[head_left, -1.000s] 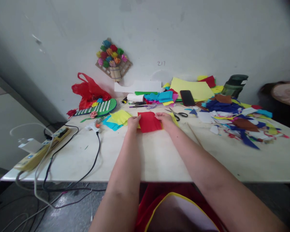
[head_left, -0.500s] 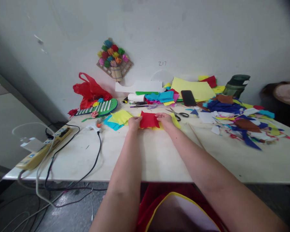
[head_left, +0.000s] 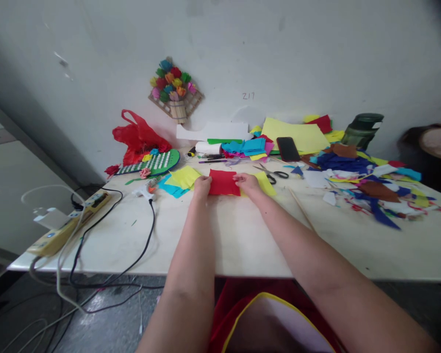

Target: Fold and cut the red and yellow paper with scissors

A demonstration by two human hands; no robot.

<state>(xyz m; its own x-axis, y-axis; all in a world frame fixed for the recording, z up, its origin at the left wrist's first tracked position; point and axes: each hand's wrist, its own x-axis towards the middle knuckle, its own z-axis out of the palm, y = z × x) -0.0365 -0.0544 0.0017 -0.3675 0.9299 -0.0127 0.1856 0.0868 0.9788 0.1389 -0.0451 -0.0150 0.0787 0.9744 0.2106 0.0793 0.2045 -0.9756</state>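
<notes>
A red paper square [head_left: 223, 182] lies folded flat on the white table [head_left: 242, 240], far from the front edge. My left hand [head_left: 202, 187] pinches its left edge with closed fingers. My right hand [head_left: 247, 182] presses and grips its right edge. Under the red piece sit yellow sheets [head_left: 266, 184], with more yellow paper [head_left: 183, 176] and blue paper [head_left: 168, 189] just left of my left hand.
Scissors [head_left: 274, 172], pens [head_left: 211, 159], a phone [head_left: 287, 148] and stacked coloured paper [head_left: 248, 146] lie behind. Paper scraps [head_left: 367, 186] cover the right side. A glue gun [head_left: 144, 192], black cable [head_left: 139, 245] and power strip [head_left: 64, 228] occupy the left. A red bag [head_left: 137, 138] and a green bottle [head_left: 362, 130] stand by the wall.
The red paper was a full flat square, then its near edge was lifted and folded away from me. It now lies as a shorter rectangle, and both hands shifted slightly inward.
</notes>
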